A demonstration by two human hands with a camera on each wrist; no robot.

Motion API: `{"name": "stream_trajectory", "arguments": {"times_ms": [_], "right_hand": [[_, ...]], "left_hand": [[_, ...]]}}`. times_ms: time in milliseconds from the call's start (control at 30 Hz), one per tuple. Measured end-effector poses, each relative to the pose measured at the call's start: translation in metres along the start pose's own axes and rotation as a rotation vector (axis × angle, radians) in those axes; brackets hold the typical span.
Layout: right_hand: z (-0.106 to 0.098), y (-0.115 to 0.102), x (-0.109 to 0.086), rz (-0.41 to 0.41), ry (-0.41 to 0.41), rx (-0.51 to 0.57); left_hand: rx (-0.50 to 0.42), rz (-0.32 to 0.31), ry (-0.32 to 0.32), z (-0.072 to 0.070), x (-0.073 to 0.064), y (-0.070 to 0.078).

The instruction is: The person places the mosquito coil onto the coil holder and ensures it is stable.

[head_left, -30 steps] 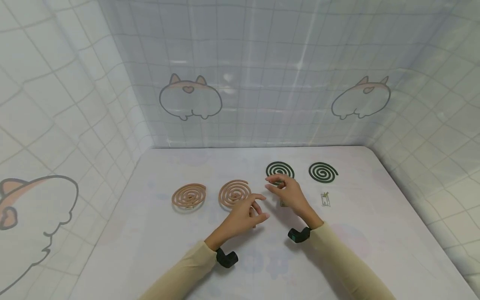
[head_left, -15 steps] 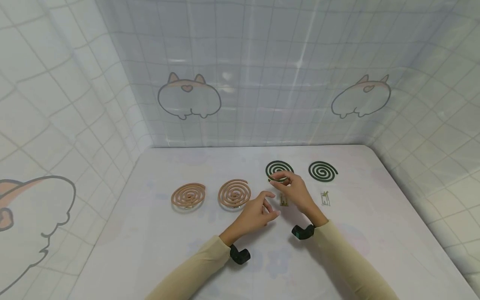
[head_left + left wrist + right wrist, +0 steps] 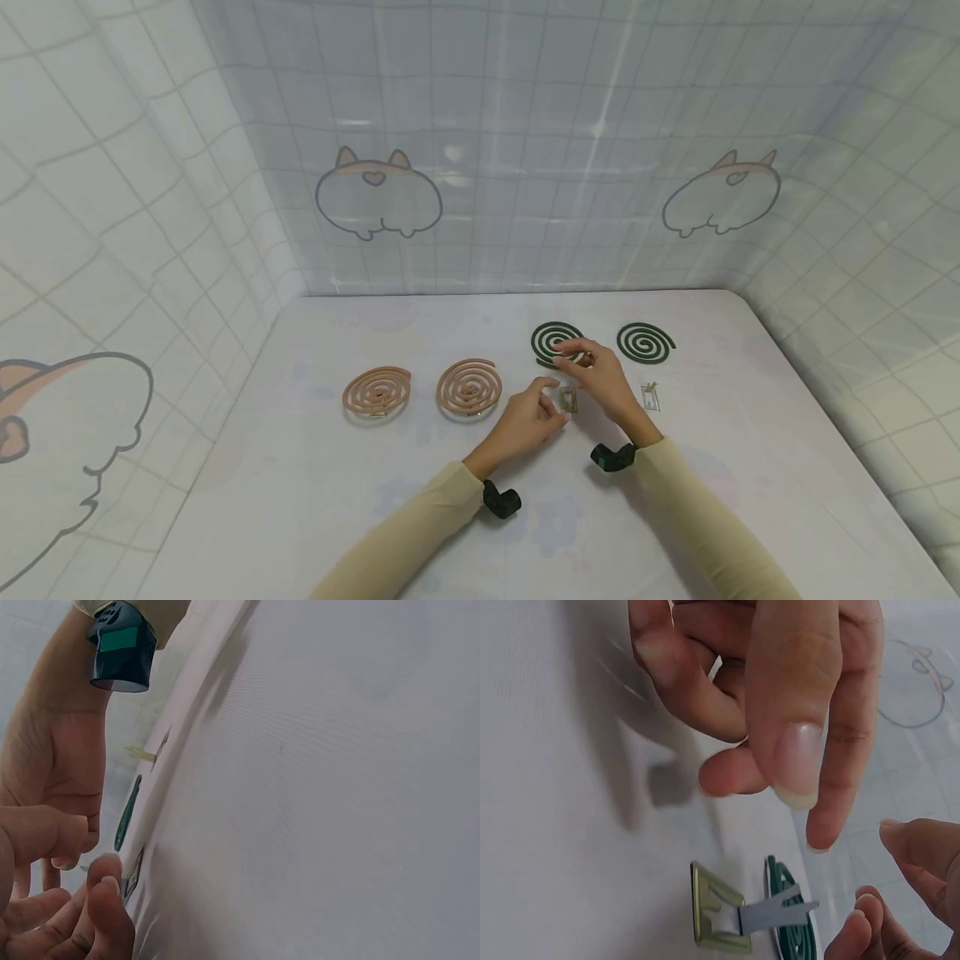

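In the head view my left hand (image 3: 527, 423) hovers low, its thumb and fingers bent and apart, at the left side of a small metal coil stand (image 3: 568, 400). Over that stand's far right side is my right hand (image 3: 602, 379), thumb and fingers spread apart with nothing between them. It partly covers a green mosquito coil (image 3: 551, 340) lying flat. The right wrist view shows the stand's frame (image 3: 697, 904) with a forked prong sticking up, just in front of the green coil. The left wrist view has both hands close together at lower left.
Two brown mosquito coils sit on metal stands, the outer coil (image 3: 377, 392) left of the other coil (image 3: 469, 388). A second green coil (image 3: 645, 343) lies back right, with another metal stand (image 3: 650, 397) before it. Grid-patterned cloth walls (image 3: 517, 167) surround the white tabletop.
My left hand has moved right and slightly up, away from the brown coil to the middle stand. My right hand has shifted right, uncovering that stand and part of the green coil.
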State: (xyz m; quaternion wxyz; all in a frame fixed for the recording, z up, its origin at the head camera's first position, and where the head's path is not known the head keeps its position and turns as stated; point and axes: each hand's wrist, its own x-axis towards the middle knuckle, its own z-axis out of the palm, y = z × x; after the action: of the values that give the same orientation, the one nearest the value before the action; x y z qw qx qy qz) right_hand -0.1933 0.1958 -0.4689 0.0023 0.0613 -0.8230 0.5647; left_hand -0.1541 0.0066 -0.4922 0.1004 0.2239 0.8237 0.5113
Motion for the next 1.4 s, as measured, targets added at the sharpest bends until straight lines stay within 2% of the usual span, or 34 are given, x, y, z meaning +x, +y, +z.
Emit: {"name": "stream_trajectory", "arguments": {"times_ms": [133, 367, 567, 1200, 1400], "right_hand": [[-0.002, 0.005, 0.003, 0.011, 0.015, 0.008], [-0.009, 0.014, 0.009, 0.039, 0.043, -0.025], [-0.012, 0.017, 0.012, 0.061, 0.044, -0.039], [-0.017, 0.025, 0.029, 0.143, 0.078, -0.08], [-0.015, 0.025, 0.033, 0.159, 0.092, -0.097]], "left_hand": [[0.042, 0.031, 0.041, 0.005, 0.007, -0.003], [0.049, 0.014, 0.088, 0.01, 0.018, -0.004], [0.081, 0.027, 0.113, 0.014, 0.024, -0.005], [0.179, -0.085, 0.109, 0.019, 0.038, -0.005], [0.169, -0.063, 0.115, 0.018, 0.039, -0.007]]}}
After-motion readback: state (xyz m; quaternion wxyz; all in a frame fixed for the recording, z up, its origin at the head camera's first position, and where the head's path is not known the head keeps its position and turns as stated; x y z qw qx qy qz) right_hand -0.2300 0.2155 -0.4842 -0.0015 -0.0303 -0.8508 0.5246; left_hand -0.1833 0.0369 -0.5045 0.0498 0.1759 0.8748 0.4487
